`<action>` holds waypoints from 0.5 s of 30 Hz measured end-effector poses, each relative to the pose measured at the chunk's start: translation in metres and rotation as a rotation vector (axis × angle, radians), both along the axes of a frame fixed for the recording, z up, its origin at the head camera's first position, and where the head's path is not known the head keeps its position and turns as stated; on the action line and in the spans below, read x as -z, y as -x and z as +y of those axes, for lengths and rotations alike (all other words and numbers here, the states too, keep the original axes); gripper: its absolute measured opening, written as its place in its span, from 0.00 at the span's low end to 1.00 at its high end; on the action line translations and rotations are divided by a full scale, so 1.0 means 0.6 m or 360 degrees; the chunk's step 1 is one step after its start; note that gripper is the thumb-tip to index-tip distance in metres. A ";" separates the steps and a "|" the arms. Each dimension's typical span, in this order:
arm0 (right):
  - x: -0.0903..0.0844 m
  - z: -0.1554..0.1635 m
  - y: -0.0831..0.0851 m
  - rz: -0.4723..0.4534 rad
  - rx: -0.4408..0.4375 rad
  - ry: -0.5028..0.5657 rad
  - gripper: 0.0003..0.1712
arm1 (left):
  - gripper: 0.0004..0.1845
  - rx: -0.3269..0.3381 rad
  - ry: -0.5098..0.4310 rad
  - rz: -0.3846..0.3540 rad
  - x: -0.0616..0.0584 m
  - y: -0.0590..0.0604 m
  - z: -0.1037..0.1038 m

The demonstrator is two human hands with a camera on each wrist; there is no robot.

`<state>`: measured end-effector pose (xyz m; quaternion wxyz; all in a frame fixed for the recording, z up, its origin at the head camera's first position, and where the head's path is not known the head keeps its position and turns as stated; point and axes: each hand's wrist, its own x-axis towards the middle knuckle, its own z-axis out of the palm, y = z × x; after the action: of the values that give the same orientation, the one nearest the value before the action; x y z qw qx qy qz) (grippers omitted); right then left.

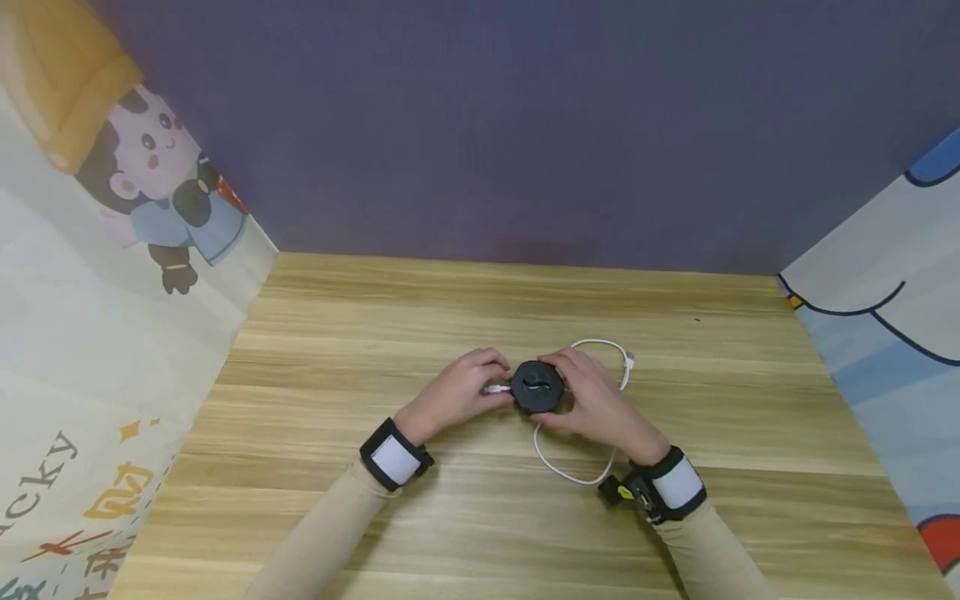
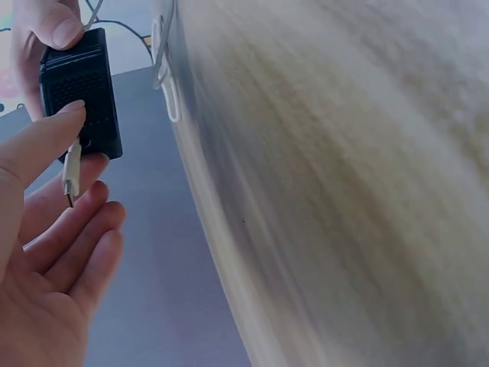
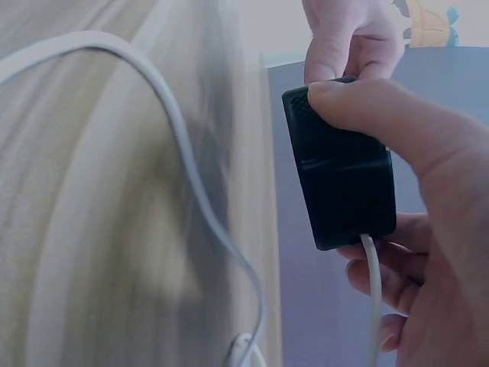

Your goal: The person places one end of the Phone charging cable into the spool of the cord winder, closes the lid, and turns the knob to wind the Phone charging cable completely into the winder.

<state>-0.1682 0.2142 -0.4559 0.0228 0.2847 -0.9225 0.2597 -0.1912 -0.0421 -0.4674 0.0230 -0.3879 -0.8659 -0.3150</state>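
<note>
Octagonal case [image 1: 537,398]: matt plastic, dotted rough texture on one side. Cable [image 3: 184,141]: smooth plastic sheath. Plug tip [image 2: 69,188]: metal, slightly shiny. Surface [image 1: 450,525]: wood-grain, smooth-looking. Sleeve [image 1: 322,533]: matt cloth.

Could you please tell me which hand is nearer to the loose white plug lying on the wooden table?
The right hand: it grips the black case, the white plug just past its knuckles, untouched. The left hand is across the case, farther away.

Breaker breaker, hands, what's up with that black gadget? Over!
Left hand, right hand both holding black gadget. White connector poking out beside left hand, white cable trailing from the other side. Nothing seen blocking.
</note>
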 end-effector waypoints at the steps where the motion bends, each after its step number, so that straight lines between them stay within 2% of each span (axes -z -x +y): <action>1: -0.002 0.000 0.000 0.0002 0.0004 0.0000 0.48 | 0.14 0.0002 -0.0010 0.0011 -0.001 0.000 0.000; 15: -0.038 0.000 -0.001 0.0146 0.0006 0.0046 0.50 | 0.12 -0.0014 -0.0172 0.0228 -0.026 -0.001 -0.003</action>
<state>-0.1678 0.2141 -0.4329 0.0698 0.2942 -0.9172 0.2596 -0.1907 -0.0438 -0.4517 0.1070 -0.4038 -0.8455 -0.3326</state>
